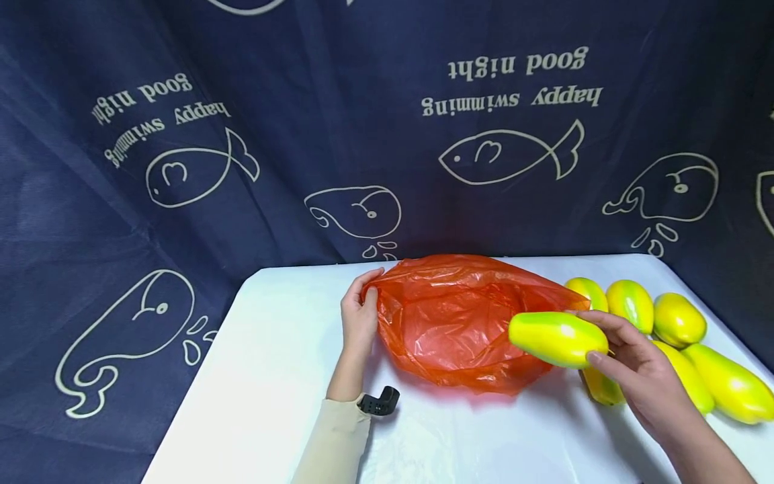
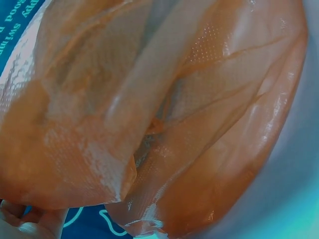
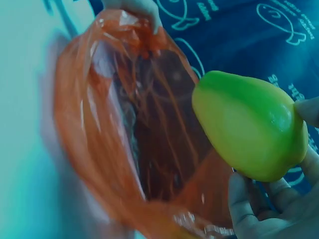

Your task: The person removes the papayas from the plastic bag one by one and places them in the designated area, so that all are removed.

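A red plastic bag (image 1: 447,336) spreads across the middle of the table, its mouth gaping toward me. My left hand (image 1: 359,316) pinches the left edge of the rim between thumb and fingers; in the left wrist view part of that hand (image 2: 37,224) shows at the lower left. With thumb and fingers, my right hand (image 1: 643,370) grips a yellow-green papaya (image 1: 553,338) by its right end. The papaya's narrow end overlaps the right side of the mouth in the head view. In the right wrist view the papaya (image 3: 249,124) appears beside the opening.
Several more papayas (image 1: 678,319) lie at the table's right side, some partly hidden behind the right hand and bag. A white cover lies over the table (image 1: 272,376). A dark blue curtain (image 1: 363,121) printed with fish hangs behind. The left wrist wears a black device (image 1: 381,401).
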`<action>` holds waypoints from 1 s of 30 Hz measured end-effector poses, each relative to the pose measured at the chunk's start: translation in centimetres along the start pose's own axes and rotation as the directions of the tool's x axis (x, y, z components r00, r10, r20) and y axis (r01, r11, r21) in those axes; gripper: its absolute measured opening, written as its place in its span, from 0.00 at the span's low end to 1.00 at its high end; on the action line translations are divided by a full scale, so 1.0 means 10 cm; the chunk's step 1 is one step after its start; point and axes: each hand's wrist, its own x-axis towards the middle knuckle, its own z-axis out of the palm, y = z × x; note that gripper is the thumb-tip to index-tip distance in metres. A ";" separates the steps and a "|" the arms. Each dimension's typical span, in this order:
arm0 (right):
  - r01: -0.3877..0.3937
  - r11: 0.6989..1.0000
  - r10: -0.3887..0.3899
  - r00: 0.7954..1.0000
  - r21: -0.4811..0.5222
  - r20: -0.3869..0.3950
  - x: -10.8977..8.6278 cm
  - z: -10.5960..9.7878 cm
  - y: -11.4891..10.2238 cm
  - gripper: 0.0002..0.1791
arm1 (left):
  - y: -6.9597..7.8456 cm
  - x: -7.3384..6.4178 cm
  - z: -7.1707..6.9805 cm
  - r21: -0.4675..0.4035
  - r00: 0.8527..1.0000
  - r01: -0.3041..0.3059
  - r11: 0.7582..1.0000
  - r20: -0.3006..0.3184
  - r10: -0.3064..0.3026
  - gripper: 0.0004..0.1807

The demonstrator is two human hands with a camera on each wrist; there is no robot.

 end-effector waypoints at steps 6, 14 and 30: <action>0.042 0.996 -0.042 0.999 0.076 -0.005 -0.27 -0.27 0.14 0.32 | 0.24 -0.13 0.01 0.019 1.000 -0.006 1.000 -0.007 0.006 0.18; -0.041 0.991 0.050 0.997 0.129 -0.066 -0.54 -0.60 0.32 0.33 | 0.26 -0.15 0.01 0.016 1.000 -0.018 1.000 -0.007 0.018 0.19; -0.207 0.974 0.217 0.968 0.087 -0.124 -0.93 -1.23 0.79 0.29 | 0.29 -0.14 0.03 0.035 1.000 -0.023 0.999 -0.006 0.023 0.19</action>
